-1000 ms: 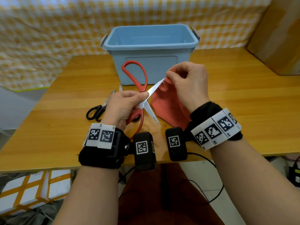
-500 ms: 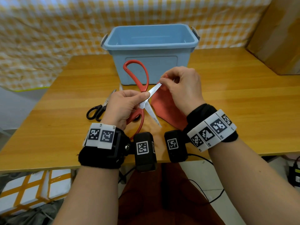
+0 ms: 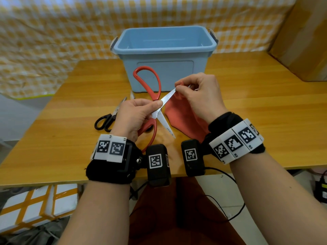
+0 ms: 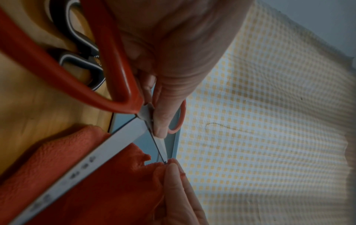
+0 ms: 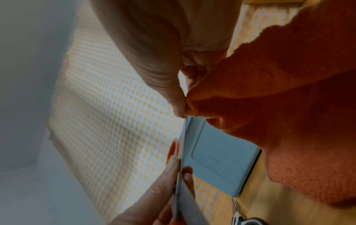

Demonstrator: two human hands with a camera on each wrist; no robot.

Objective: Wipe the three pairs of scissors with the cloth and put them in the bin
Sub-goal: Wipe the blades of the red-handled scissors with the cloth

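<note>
My left hand (image 3: 155, 106) pinches the red-handled scissors (image 3: 168, 98) at the pivot and holds them spread open above the table. My right hand (image 3: 178, 89) pinches the red cloth (image 3: 182, 115) around the tip of the upper blade, and the rest of the cloth hangs down to the table. The left wrist view shows the lower blade (image 4: 115, 141) lying across the cloth (image 4: 96, 190). In the right wrist view the cloth (image 5: 289, 91) bunches at my fingertips (image 5: 181, 106). The blue bin (image 3: 164, 48) stands just behind, with nothing seen in it.
Black-handled scissors (image 3: 110, 118) lie on the wooden table (image 3: 256, 103) left of my left hand. Another metal tip (image 3: 131, 95) pokes out beside the bin, the rest hidden. A cardboard box (image 3: 304, 41) stands at the far right. Checked fabric hangs behind.
My right hand with the cloth has shifted a little left and toward me at the blade tip. The left hand and the red scissors have barely moved.
</note>
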